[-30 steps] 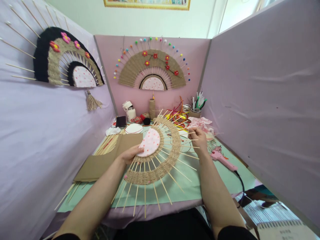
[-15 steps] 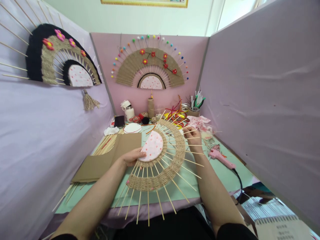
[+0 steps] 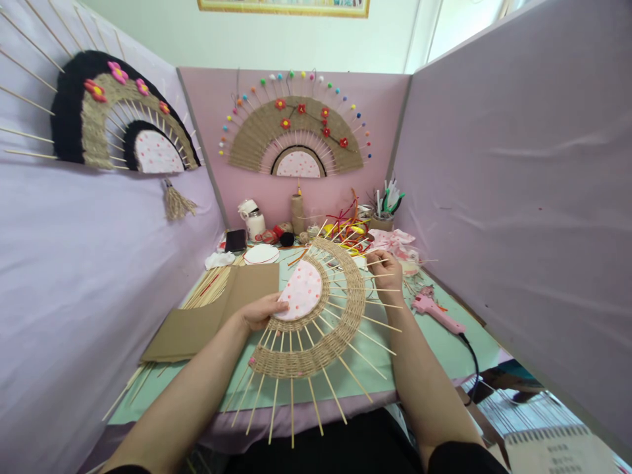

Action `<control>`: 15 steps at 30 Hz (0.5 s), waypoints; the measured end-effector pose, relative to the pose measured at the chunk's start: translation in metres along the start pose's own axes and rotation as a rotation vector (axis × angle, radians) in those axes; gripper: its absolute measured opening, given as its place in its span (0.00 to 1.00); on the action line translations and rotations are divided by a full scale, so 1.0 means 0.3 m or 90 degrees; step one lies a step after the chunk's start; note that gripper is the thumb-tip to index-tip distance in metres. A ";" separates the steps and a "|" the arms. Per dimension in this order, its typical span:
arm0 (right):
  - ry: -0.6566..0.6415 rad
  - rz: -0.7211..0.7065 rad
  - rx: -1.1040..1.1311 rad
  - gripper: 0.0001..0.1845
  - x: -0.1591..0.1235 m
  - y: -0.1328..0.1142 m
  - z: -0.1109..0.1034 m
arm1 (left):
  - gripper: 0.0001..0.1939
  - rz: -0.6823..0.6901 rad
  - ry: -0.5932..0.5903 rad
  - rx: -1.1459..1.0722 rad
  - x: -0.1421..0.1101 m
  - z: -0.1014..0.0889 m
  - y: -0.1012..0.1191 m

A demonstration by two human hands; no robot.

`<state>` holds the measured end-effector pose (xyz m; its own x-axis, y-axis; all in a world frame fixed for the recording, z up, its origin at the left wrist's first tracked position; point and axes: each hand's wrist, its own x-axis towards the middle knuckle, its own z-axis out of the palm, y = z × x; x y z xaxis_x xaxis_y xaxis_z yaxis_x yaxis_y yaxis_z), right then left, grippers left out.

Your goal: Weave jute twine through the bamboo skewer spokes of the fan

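A half-round woven fan point(image 3: 356, 289) of tan twine on thin sticks is held tilted over the table. Its half-circle centre point(image 3: 302, 289) is white cloth with pink dots. My left hand point(image 3: 264, 311) grips the fan at the straight edge of this centre, thumb on top and the other fingers underneath. At the fan's upper right, my right hand point(image 3: 388, 271) is closed in a pinch among the outer stick ends, just off the woven band. What lies between its fingertips is too small to make out.
Brown cardboard point(image 3: 249, 289) lies over loose sticks at left. A pink glue gun point(image 3: 437, 311) with a black cord rests at right. Pipe cleaners point(image 3: 345, 227), a twine cone point(image 3: 297, 214) and a white bottle point(image 3: 255, 224) stand behind. Finished fans point(image 3: 301, 135) hang on the partitions.
My right hand has shifted slightly right, away from the woven band, still pinched. My left hand and the fan have stayed nearly in place.
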<state>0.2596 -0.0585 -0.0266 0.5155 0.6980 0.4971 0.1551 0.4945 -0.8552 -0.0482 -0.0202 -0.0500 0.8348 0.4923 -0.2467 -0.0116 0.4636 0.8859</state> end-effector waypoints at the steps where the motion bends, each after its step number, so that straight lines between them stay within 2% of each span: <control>1: 0.008 -0.005 -0.011 0.13 0.000 -0.003 -0.001 | 0.30 -0.002 0.001 0.001 0.000 0.000 0.000; 5: 0.071 -0.037 -0.078 0.12 -0.003 -0.025 -0.009 | 0.30 0.007 -0.010 -0.001 0.002 -0.002 -0.001; 11: 0.181 -0.100 -0.099 0.14 0.002 -0.041 -0.033 | 0.31 -0.015 -0.012 -0.004 0.000 -0.004 0.000; 15: 0.189 -0.128 -0.098 0.16 0.014 -0.037 -0.059 | 0.31 -0.050 -0.039 -0.005 -0.002 0.006 0.000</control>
<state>0.2749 -0.0702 -0.0176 0.6794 0.4041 0.6124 0.3909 0.5070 -0.7682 -0.0477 -0.0217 -0.0491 0.8651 0.4082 -0.2914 0.0516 0.5054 0.8613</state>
